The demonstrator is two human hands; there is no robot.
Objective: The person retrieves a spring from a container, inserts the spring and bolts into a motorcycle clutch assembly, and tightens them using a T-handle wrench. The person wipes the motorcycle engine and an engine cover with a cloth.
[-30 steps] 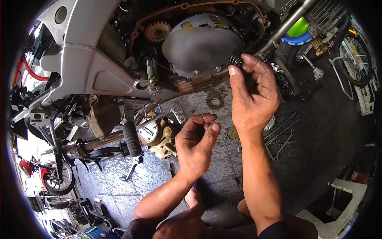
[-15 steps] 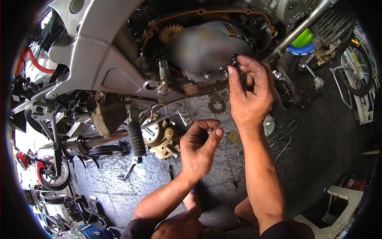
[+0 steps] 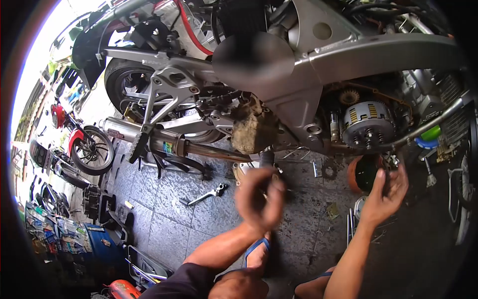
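Note:
My left hand [image 3: 260, 202] is blurred by motion over the floor, its thumb and fingers curled together; whatever lies between the tips is too smeared to make out. Below the open engine case, my right hand [image 3: 383, 199] has its thumb and fingers apart, with nothing visible between them. The round clutch assembly [image 3: 368, 124] shows several dark coil springs [image 3: 369, 140] along its lower side. A toothed gear [image 3: 349, 96] sits above it, and a splined shaft [image 3: 334, 126] is to its left. An orange-red container [image 3: 354, 174] stands beneath the engine.
A dirty cloth-like bundle [image 3: 254, 130] hangs by the frame, near the exhaust pipe [image 3: 162, 141]. A metal lever [image 3: 205, 195] lies on the tiled floor [image 3: 164, 224]. A red motorcycle [image 3: 79, 137] stands at the left; a green and blue object [image 3: 429, 134] is at the right.
The view has swung left, showing more of the motorcycle's rear. My right hand has dropped away from the clutch and opened; the spring is no longer in its fingers. My left hand is blurred.

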